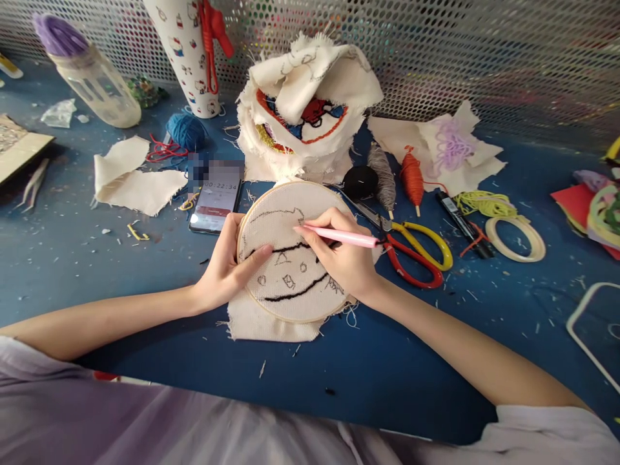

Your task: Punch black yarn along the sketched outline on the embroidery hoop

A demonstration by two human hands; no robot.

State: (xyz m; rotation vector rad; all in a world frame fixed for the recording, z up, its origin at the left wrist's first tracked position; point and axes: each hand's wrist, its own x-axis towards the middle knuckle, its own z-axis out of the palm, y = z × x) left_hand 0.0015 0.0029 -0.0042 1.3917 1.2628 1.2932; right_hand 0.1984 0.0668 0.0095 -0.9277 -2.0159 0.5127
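Observation:
My left hand (232, 261) grips the left edge of a round embroidery hoop (241, 237), thumb on top of the cloth. Stretched in the hoop is cream fabric (271, 229) with pencilled outlines and two dark stitched lines, one across the middle and one curving below. Closed around a pink punch needle (346, 237), my right hand (346, 258) rests over the upper right of the fabric. The needle's fingertip end meets the cloth; its point is hidden. Dark yarn shows at the handle's back end. Loose fabric hangs out beneath the hoop.
Behind the hoop sits a pile of embroidered cloth (310, 155). A phone (216, 197) lies at the left. To the right are red-and-yellow scissors (419, 255), a black marker (462, 223), yarn spools and a wooden ring (535, 248). A patterned tumbler (186, 58) stands at the back.

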